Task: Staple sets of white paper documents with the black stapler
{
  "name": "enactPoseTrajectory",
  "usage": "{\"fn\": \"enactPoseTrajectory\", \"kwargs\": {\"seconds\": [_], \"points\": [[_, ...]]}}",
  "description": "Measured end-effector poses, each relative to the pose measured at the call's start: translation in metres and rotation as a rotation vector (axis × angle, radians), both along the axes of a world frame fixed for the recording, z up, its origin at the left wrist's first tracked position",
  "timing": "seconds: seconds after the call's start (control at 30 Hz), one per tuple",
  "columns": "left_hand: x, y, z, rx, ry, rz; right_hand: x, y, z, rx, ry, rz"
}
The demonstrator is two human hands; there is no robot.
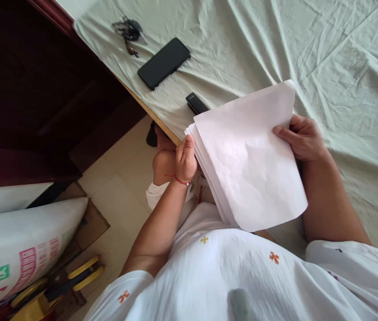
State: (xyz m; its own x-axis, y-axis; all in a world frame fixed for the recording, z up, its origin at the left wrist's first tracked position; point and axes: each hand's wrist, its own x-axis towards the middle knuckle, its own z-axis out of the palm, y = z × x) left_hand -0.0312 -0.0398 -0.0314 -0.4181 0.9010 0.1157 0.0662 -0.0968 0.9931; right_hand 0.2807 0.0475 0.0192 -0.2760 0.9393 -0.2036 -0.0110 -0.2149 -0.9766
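Note:
A loose stack of white paper sheets [249, 160] is held between both hands above my lap, close to the table's edge. My left hand [186, 162], with a red string round its wrist, grips the left edges, where several sheets fan out unevenly. On the right edge my right hand [304, 136] pinches the stack, thumb on top and fingers behind. Just beyond the paper's upper left corner lies a black stapler [196, 103], partly covered by the sheets. The visible faces of the paper look blank.
A pale green cloth [343, 67] with wrinkles covers the table. On it lie a black phone [164, 63] and a bunch of keys [129, 31]. Down on the left, a printed white sack [25, 240] rests on flattened cardboard [92, 223] beside dark red furniture [25, 89].

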Motion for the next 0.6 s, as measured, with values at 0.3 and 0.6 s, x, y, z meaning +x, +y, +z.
{"fn": "enactPoseTrajectory", "kwargs": {"seconds": [0.3, 0.6], "points": [[0.001, 0.002, 0.005, 0.017, 0.053, -0.043, 0.000, 0.000, -0.001, -0.015, -0.008, 0.009], [-0.004, 0.000, -0.010, 0.038, 0.029, -0.033, -0.001, -0.001, -0.002, -0.016, -0.009, 0.022]]}}
